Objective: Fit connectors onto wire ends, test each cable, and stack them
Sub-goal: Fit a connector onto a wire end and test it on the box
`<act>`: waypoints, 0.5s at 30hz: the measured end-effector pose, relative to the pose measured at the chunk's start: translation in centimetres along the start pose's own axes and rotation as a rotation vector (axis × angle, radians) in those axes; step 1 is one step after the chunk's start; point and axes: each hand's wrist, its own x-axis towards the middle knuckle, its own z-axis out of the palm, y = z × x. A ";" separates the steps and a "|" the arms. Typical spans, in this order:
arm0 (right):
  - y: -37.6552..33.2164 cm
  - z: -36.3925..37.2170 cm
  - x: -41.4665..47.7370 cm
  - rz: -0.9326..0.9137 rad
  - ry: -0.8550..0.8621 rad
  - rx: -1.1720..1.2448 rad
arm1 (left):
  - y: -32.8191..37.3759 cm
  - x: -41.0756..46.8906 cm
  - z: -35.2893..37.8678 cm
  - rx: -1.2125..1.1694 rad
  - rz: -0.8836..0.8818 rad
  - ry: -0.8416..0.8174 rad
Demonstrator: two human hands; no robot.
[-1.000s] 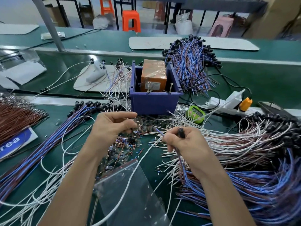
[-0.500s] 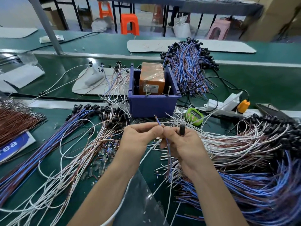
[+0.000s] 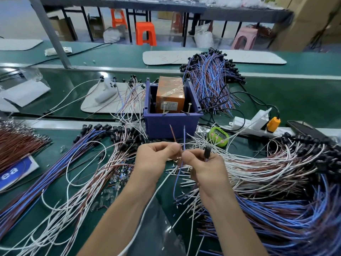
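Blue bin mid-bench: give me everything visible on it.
The blue bin is an open-top box, violet-blue, apparently moulded plastic, standing upright on the green bench. Inside stands an orange carton wrapped in glossy film, with a white label low on its front. Two metal screws stand head-up at the front rim. A black cable runs over its front right corner. Thin white wires crowd by its left wall. A green timer lies apart, to its right.
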 end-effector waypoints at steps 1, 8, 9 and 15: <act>0.1 0.1 0.2 0.005 0.040 0.016 | 0.2 0.3 0.1 -0.034 0.002 0.048; -0.6 0.7 1.6 0.061 0.246 0.109 | 1.2 3.2 0.5 0.058 0.039 0.289; -0.7 0.8 1.8 0.068 0.256 0.112 | 1.0 3.5 0.7 0.062 0.041 0.294; -0.5 1.5 2.6 0.099 0.260 0.118 | 0.9 4.8 0.8 0.062 0.047 0.281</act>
